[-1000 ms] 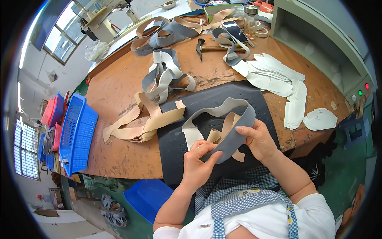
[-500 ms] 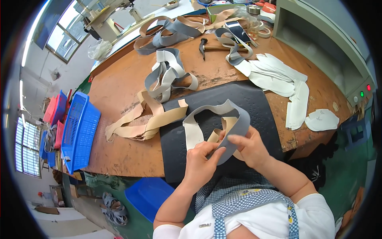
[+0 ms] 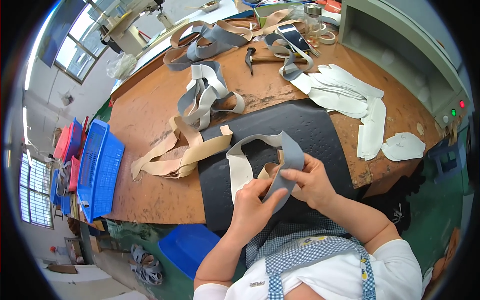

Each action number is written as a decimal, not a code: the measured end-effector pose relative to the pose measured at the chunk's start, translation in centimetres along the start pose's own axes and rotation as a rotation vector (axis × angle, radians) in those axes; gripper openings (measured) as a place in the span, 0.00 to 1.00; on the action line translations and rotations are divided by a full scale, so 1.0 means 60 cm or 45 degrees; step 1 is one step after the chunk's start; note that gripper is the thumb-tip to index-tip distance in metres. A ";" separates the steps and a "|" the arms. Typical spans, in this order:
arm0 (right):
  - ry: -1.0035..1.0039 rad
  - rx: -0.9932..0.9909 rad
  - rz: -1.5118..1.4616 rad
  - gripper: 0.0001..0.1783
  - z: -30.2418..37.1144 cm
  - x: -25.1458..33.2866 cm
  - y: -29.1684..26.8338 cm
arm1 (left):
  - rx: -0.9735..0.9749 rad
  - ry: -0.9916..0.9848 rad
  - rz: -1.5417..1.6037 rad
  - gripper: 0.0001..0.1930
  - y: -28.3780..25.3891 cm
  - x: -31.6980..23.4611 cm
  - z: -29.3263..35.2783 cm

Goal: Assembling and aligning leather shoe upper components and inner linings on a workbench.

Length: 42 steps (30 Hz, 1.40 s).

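Both hands are over the near part of a black mat [image 3: 325, 131]. They hold a wide, flexible strip [image 3: 294, 148], grey on one face and off-white on the other, which arches up in a loop beyond them. My left hand [image 3: 250, 206] pinches the strip's near part between thumb and fingers. My right hand [image 3: 314, 184] grips it farther to the right, thumb pressed on the grey face. A tan strip curls inside the loop and behind the fingers; which hand holds it, if either, I cannot tell. Tan strips [image 3: 187, 159] lie bunched left of the mat.
Grey-and-white strips [image 3: 207, 90] are heaped beyond the mat, with more strips [image 3: 210, 46] behind. A hammer [image 3: 250, 61], a glass jar [image 3: 313, 27] and white cut pieces [image 3: 345, 92] lie farther right. A blue basket [image 3: 101, 172] stands left, a grey-green machine housing [image 3: 400, 50] right.
The loop has become slightly lower and narrower, its grey right side shifting left. My hands keep their hold, closer around the strip. The whole view has shifted slightly.
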State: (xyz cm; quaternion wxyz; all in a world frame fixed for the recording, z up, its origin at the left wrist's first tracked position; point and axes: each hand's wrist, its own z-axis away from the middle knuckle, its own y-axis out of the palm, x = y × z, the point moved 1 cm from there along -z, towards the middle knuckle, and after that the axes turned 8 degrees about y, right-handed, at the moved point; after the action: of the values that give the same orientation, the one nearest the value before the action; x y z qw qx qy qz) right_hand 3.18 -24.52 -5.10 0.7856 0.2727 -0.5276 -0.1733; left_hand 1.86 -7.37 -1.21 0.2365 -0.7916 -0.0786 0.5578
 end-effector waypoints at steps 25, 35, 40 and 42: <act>-0.102 -0.133 0.110 0.23 -0.032 0.019 0.000 | 0.106 -0.221 0.082 0.12 -0.005 0.009 0.010; -0.414 0.298 -0.116 0.18 -0.123 0.211 0.009 | -0.402 0.700 -0.892 0.11 -0.033 -0.058 -0.030; -0.723 -0.619 1.274 0.26 -0.098 0.105 -0.090 | -0.043 0.671 -0.854 0.12 0.002 -0.013 -0.022; -0.886 -0.321 1.579 0.35 -0.006 0.096 -0.049 | 0.085 0.626 -0.805 0.11 0.019 0.001 -0.010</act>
State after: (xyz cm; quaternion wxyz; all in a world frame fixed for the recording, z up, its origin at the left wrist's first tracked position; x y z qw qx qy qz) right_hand 5.78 -29.98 -2.81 0.5512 -0.2406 -0.7810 0.1681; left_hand 2.31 -8.53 -1.65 0.4337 -0.8302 -0.2412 0.2539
